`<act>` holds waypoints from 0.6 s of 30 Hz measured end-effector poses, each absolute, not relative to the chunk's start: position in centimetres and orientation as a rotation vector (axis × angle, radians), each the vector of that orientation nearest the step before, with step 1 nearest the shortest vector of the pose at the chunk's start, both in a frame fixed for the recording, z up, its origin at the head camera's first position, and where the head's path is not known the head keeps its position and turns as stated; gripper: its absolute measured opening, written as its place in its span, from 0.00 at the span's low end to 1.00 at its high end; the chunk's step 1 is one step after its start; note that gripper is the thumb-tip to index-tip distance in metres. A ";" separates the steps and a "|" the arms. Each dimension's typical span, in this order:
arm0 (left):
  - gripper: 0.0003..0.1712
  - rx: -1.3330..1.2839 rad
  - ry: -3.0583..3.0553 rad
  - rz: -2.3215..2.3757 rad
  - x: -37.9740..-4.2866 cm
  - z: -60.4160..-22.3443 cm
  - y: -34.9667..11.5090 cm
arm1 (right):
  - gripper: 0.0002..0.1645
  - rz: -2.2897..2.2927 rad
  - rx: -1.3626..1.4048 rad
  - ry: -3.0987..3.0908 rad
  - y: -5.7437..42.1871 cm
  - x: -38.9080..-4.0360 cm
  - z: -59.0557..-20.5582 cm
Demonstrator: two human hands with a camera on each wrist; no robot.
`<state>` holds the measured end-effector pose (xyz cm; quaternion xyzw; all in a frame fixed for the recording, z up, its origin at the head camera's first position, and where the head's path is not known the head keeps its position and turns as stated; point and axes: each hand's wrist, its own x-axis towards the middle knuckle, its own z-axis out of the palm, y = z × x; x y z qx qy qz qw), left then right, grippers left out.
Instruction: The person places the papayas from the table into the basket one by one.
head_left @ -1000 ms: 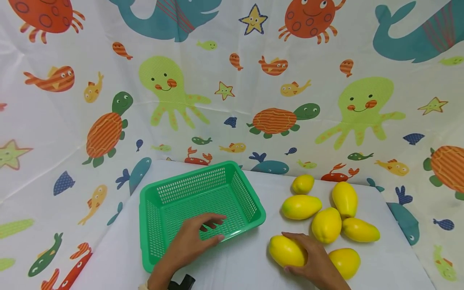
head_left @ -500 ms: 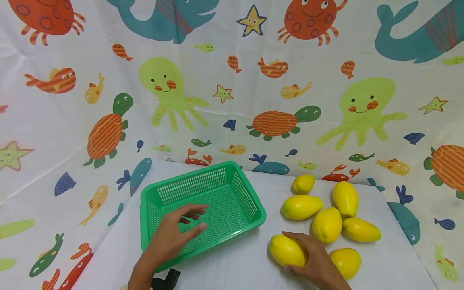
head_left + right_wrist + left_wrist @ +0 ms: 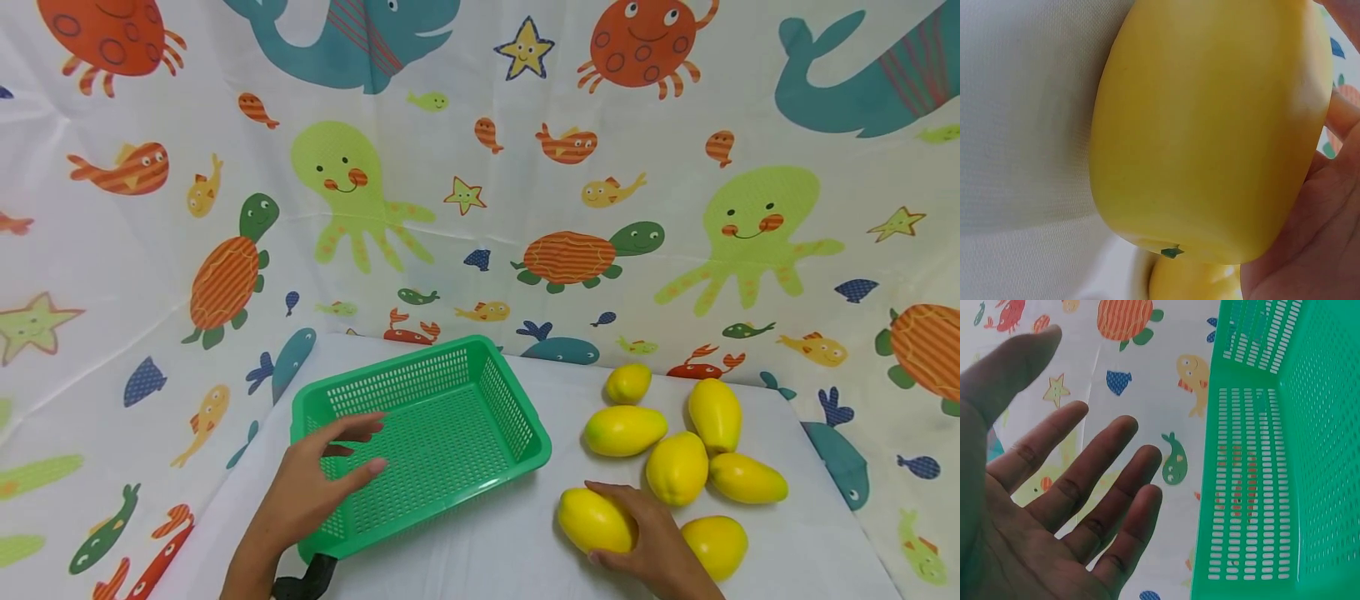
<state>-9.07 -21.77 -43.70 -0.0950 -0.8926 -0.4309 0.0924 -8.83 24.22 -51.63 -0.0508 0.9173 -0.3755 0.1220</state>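
Observation:
My right hand (image 3: pixel 647 533) grips a yellow mango (image 3: pixel 595 520) on the white cloth, thumb on the near side and fingers over the far side. Up close in the right wrist view, that mango (image 3: pixel 1204 125) shows a small green stem end and the palm (image 3: pixel 1316 244) lies against it. My left hand (image 3: pixel 307 483) hovers over the left part of a green plastic basket (image 3: pixel 420 517), its fingers spread and holding nothing. From the left wrist, the same hand (image 3: pixel 1079 506) appears palm up front with the basket's slotted wall (image 3: pixel 1250 481) beside it.
Several more yellow mangoes lie to the right of the basket, among them a mango (image 3: pixel 626 431) behind the gripped one and a mango (image 3: pixel 715 547) beside my right hand. A printed sea-animal sheet (image 3: pixel 480 167) hangs behind the white cloth (image 3: pixel 495 550).
My left hand has moved left across the basket, from its front middle to its left side. My right hand and its mango have stayed put.

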 end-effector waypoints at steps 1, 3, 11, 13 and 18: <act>0.28 -0.274 -2.652 -1.274 -9.0 -43.7 -22.0 | 0.54 -1.094 -0.149 2.680 24.2 -8.8 -51.7; 0.29 -0.266 -2.650 -1.271 -8.9 -43.7 -22.5 | 0.55 -1.089 -0.144 2.684 24.2 -8.7 -51.7; 0.31 -0.242 -2.638 -1.267 -8.7 -44.2 -24.3 | 0.55 -1.096 -0.134 2.679 24.2 -8.5 -51.8; 0.32 -0.231 -2.636 -1.260 -8.7 -44.5 -24.7 | 0.55 -1.093 -0.130 2.680 24.2 -8.4 -51.8; 0.33 -0.172 -2.638 -1.232 -8.7 -45.3 -25.8 | 0.54 -1.106 -0.135 2.676 24.3 -8.4 -51.9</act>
